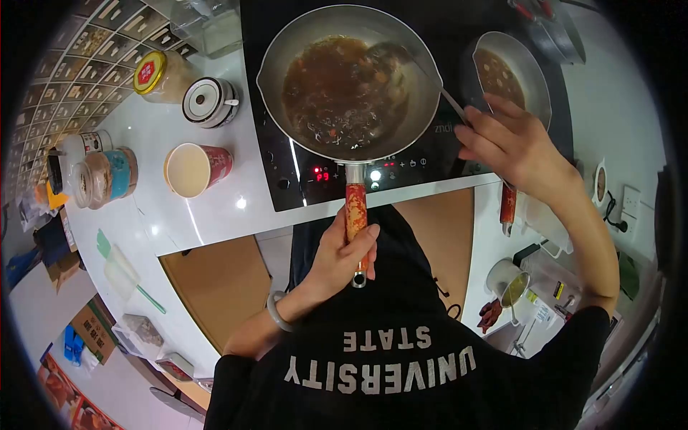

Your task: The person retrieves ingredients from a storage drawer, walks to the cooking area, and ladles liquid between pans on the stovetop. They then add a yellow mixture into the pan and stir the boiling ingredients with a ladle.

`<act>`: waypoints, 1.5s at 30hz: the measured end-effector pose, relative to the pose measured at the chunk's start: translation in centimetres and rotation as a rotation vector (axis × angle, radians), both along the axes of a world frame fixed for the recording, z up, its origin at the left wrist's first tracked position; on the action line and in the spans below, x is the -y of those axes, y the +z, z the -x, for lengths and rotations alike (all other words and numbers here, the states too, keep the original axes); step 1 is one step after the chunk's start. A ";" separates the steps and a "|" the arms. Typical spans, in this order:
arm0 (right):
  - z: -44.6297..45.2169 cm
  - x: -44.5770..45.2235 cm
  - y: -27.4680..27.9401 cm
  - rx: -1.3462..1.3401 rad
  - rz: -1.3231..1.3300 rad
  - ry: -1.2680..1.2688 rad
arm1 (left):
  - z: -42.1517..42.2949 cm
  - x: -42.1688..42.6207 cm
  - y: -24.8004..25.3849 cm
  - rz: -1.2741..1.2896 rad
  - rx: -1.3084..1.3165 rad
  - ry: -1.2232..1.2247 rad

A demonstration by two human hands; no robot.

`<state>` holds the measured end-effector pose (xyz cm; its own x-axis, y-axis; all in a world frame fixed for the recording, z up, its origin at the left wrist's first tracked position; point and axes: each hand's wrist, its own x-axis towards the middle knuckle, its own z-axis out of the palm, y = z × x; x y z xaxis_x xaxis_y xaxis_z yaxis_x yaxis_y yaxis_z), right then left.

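Note:
A large metal pan (pixel 276 118) sits on the black induction hob (pixel 287 188), with bubbling brown broth (pixel 337 86) in it. My left hand (pixel 337 254) is wrapped round its red-and-gold handle (pixel 356 204). In my right hand (pixel 512 143), the fingers close on the thin metal handle of a ladle (pixel 450 102). The ladle's dark head rests in the broth at the pan's upper right, partly sunk. Beyond my right hand stands a smaller pan (pixel 539 79) with brown liquid and pale pieces, its red handle (pixel 508 204) pointing towards me.
Left of the hob are a paper cup (pixel 190 170), a lidded white container (pixel 208 102), a yellow-lidded jar (pixel 161 75) and a jar with a blue label (pixel 107 178). A green-handled spatula (pixel 147 295) lies nearer me. A metal pot (pixel 507 279) stands at the right.

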<state>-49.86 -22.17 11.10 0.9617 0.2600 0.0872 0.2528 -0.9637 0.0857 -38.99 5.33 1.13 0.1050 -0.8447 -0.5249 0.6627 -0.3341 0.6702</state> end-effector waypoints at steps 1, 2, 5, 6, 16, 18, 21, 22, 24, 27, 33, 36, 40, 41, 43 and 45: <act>0.2 -0.3 1.0 -0.051 -0.080 -0.024 | 0.0 0.0 0.0 -0.004 -0.002 0.000; 0.4 -0.4 1.7 -0.067 -0.186 -0.060 | 0.0 0.0 0.0 -0.005 -0.001 0.009; 1.2 -0.7 2.4 -0.096 -0.655 -0.314 | 0.2 0.1 0.1 -0.011 -0.002 0.027; 1.5 -0.9 1.8 -0.090 -0.914 -0.492 | 0.2 0.1 0.1 -0.015 -0.005 0.031; 0.0 -4.7 -3.4 0.200 -1.590 -0.763 | 0.1 0.1 0.2 -0.032 0.003 0.011; 0.0 -4.5 -1.5 0.207 -1.321 -0.602 | 0.1 0.0 0.1 -0.025 0.003 0.007; -0.4 -3.8 0.2 0.253 -0.836 -0.388 | 0.1 0.0 -0.1 -0.019 0.007 -0.001; -0.5 -3.6 0.3 0.278 -0.684 -0.314 | 0.1 0.0 -0.1 -0.021 0.008 -0.003; -1.0 -3.3 -0.1 0.318 -0.404 -0.205 | 0.1 0.0 0.0 -0.028 0.004 0.000; -1.4 -3.8 -2.8 0.302 -0.105 -0.136 | 0.0 0.2 0.4 -0.044 0.003 -0.007; -4.0 -5.4 -8.7 0.354 -0.171 -0.145 | -0.1 0.2 0.4 -0.035 0.010 -0.016; -4.2 -6.7 -8.3 0.357 -0.553 -0.245 | -0.1 0.1 0.4 -0.041 0.017 -0.018; -3.1 -7.6 -7.1 0.294 -1.529 -0.708 | -0.1 0.2 0.4 -0.033 0.027 -0.017; -3.1 -7.6 -7.0 0.309 -1.823 -0.847 | -0.1 0.2 0.3 -0.032 0.024 -0.010; -2.5 -6.9 -5.6 0.236 -1.866 -0.989 | 0.1 0.2 0.2 -0.025 0.018 -0.003; -1.7 -6.1 -4.1 0.216 -1.913 -1.046 | -0.1 0.1 0.4 -0.043 -0.032 0.002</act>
<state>-48.16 -16.03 7.00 0.6018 -0.7068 -0.3717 -0.1490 0.3579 -0.9218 -38.90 5.19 1.52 0.0894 -0.8212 -0.5635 0.6844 -0.3604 0.6338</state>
